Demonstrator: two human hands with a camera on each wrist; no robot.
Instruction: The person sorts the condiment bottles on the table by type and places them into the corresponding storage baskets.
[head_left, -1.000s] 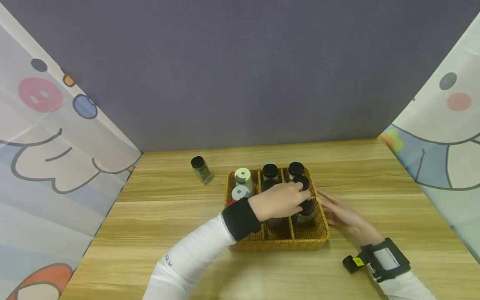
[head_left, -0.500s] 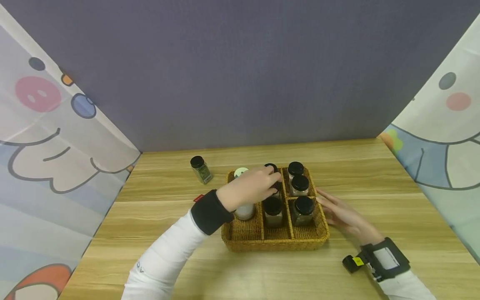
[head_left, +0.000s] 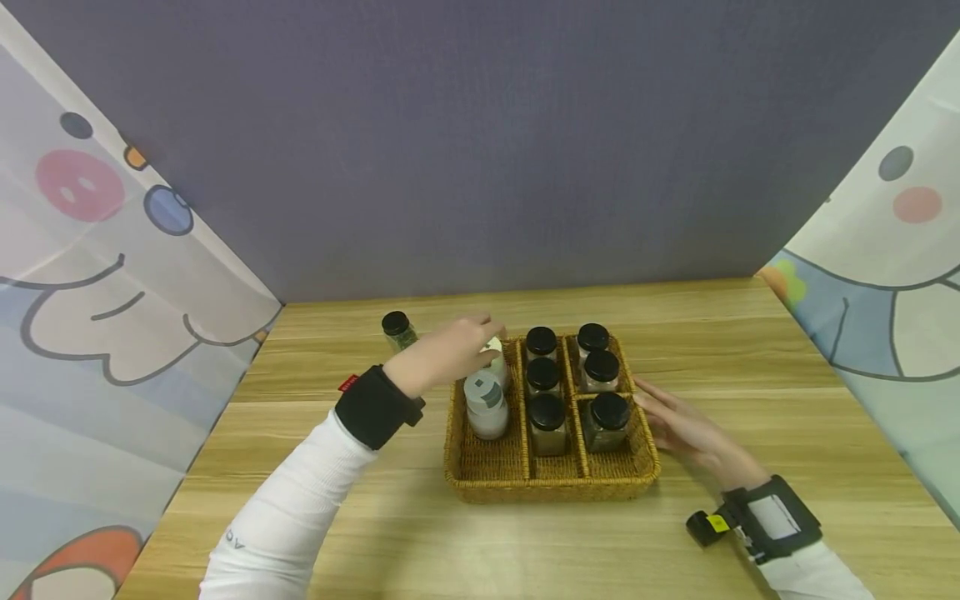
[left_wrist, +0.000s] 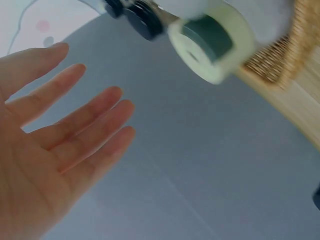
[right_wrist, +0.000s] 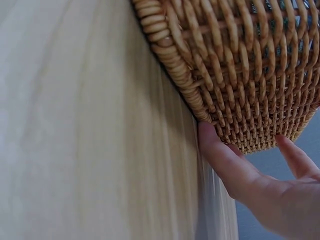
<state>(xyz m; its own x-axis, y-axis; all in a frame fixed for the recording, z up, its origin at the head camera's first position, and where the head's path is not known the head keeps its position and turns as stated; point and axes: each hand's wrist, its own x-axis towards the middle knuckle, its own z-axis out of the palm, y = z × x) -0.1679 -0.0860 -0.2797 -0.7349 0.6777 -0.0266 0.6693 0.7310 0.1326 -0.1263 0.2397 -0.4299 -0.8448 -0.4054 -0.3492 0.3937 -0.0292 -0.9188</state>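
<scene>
My left hand [head_left: 442, 354] hovers above the back left of a wicker basket [head_left: 555, 492], fingers spread and relaxed. Near its fingertips stands a jar with a pale yellow-green lid [left_wrist: 215, 45], partly covered by the hand in the head view; the left wrist view shows a gap between them. In the same left compartment is a white jar with a grey-white lid [head_left: 487, 410]. Several black-lidded jars [head_left: 547, 421] fill the middle and right compartments. My right hand [head_left: 693, 437] touches the basket's right outer wall [right_wrist: 260, 80] with extended fingers.
A black-capped jar of green herbs [head_left: 397, 329] stands on the wooden table [head_left: 300, 400] left of the basket, partly behind the left hand. A grey panel [head_left: 480, 150] rises at the table's back edge. Printed cloths hang on both sides.
The left hand has moved leftward from the right compartment's jars, across the middle ones, to above the left compartment. The right hand and basket have stayed in place.
</scene>
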